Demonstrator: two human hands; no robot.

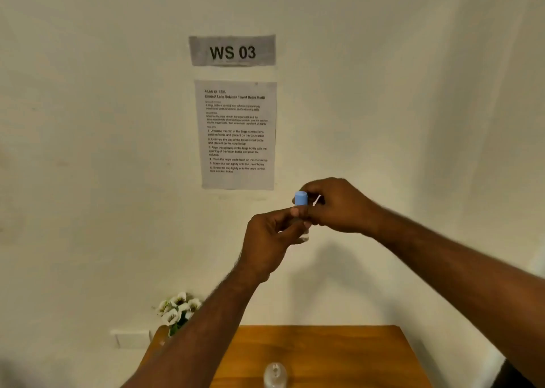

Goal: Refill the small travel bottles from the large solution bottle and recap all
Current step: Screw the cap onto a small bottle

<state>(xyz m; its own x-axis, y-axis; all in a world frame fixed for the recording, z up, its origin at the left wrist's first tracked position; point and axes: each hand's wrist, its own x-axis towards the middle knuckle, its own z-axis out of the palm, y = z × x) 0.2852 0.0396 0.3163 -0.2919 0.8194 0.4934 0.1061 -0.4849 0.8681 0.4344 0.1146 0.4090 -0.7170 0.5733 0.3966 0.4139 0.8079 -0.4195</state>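
White artificial flowers stand at the far left corner of the wooden table, with a white wall socket plate just to their left on the wall. Above them the left hand is raised in front of the wall, its fingers closed around a small clear travel bottle, most of which is hidden by the fingers. The bottle is held up in the air, well above the table. On top of it sits a light blue cap, pinched by the fingers of the right hand, which touches the left hand. Behind the hands, on the wall, hang a "WS 03" sign and a printed instruction sheet. A clear uncapped bottle stands at the near edge of the table, below the hands.
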